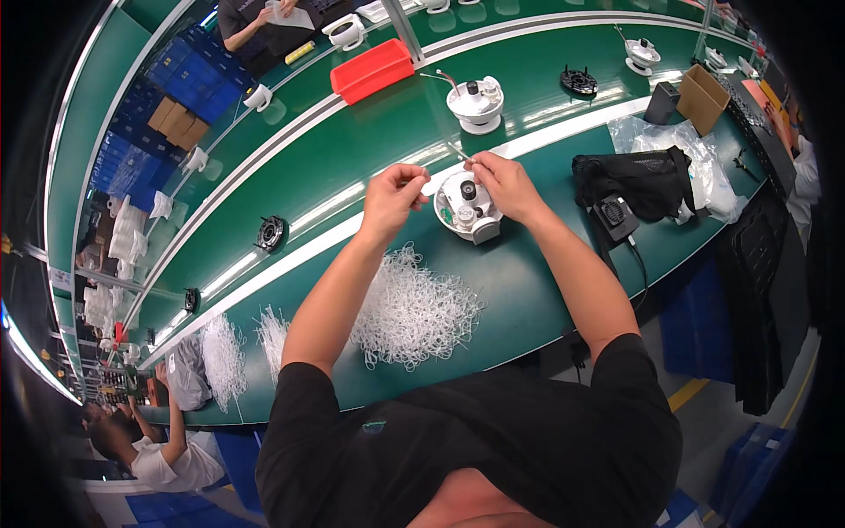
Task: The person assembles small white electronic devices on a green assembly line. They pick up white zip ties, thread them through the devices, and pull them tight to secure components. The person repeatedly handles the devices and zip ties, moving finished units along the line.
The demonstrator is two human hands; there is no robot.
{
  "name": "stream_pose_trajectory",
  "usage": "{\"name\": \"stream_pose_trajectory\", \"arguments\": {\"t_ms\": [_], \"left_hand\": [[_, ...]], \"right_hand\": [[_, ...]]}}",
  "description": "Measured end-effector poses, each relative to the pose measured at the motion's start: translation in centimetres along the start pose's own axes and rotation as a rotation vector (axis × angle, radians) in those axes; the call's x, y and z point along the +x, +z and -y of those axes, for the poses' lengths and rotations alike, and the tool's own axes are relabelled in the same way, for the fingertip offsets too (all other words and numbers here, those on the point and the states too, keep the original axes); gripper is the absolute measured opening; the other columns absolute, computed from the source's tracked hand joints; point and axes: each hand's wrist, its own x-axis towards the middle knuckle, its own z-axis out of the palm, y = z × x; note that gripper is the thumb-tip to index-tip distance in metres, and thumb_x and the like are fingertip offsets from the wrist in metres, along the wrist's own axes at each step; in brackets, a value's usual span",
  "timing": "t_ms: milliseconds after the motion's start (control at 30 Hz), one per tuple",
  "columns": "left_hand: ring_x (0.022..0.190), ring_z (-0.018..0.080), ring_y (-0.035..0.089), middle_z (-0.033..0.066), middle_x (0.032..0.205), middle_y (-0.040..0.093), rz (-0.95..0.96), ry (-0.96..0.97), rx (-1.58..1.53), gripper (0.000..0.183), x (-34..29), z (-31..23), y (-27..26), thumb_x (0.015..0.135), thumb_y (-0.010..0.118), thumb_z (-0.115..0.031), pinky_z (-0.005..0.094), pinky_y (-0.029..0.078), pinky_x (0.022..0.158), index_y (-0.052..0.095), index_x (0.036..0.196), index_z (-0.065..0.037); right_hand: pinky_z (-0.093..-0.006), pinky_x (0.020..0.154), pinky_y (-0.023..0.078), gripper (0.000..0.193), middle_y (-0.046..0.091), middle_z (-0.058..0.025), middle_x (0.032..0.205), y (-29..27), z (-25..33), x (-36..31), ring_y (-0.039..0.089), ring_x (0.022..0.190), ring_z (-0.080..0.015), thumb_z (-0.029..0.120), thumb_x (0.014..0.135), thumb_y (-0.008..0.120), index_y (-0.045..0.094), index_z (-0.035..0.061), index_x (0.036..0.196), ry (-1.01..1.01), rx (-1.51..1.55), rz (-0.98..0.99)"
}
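A white dome camera unit with a dark lens stands at the green bench's far edge, directly between my hands. My right hand pinches a thin cable above the unit, its end pointing up and left. At the unit's left side, my left hand has thumb and fingertips pressed together. Something small and white shows at those fingertips, too small to name. Below my left forearm lies a loose heap of white looped plastic ties.
Beyond the bench a green conveyor carries another white camera unit and black round bases. A red bin stands at its far side. On the right are a black bag, a black fan-like device and a cardboard box. Co-workers sit at left and far side.
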Motion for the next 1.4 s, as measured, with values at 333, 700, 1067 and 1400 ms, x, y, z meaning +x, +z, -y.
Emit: {"name": "stream_pose_trajectory", "arguments": {"t_ms": [333, 700, 1067, 1400], "left_hand": [[0.077, 0.0123, 0.065, 0.0067, 0.092, 0.068, 0.002, 0.052, -0.428, 0.017, 2.1, 0.8, 2.7, 0.090, 0.070, -0.005, 0.0243, 0.055, 0.068, 0.063, 0.105, 0.001], [0.070, 0.0091, 0.062, 0.0051, 0.087, 0.070, 0.173, 0.031, -0.156, 0.016, 2.5, 0.5, 3.6, 0.087, 0.073, -0.003, 0.0239, 0.053, 0.064, 0.068, 0.103, 0.000], [0.071, 0.0086, 0.063, 0.0038, 0.082, 0.071, 0.111, 0.094, 0.277, 0.014, 2.8, -0.4, 3.9, 0.086, 0.076, -0.010, 0.0244, 0.050, 0.062, 0.072, 0.092, 0.002], [0.079, 0.0297, 0.068, 0.0117, 0.089, 0.070, 0.130, 0.430, 0.724, 0.011, 2.6, 0.4, 3.7, 0.079, 0.069, -0.009, 0.0397, 0.053, 0.072, 0.072, 0.089, -0.005]], "right_hand": [[-0.0399, 0.073, 0.050, 0.020, 0.069, -0.0162, 0.089, -0.1, -0.5, 0.6, 0.067, 0.082, -0.0293, 0.015, 0.097, 0.052, 0.062, -0.0004, 0.102, -0.020, -0.090, 0.095], [-0.0404, 0.068, 0.049, 0.018, 0.065, -0.0169, 0.081, 0.0, -0.2, 0.6, 0.065, 0.075, -0.0296, 0.016, 0.096, 0.054, 0.061, 0.0007, 0.100, -0.063, -0.135, 0.094], [-0.0310, 0.075, 0.053, 0.025, 0.070, -0.0126, 0.095, 0.0, -0.4, 0.1, 0.067, 0.085, -0.0201, 0.011, 0.095, 0.059, 0.066, -0.0011, 0.116, -0.026, 0.146, 0.051], [-0.0291, 0.079, 0.049, 0.020, 0.068, -0.0052, 0.092, 1.0, -1.5, 1.0, 0.062, 0.088, -0.0132, 0.017, 0.095, 0.063, 0.069, -0.0009, 0.103, 0.209, 0.511, -0.087]]}}
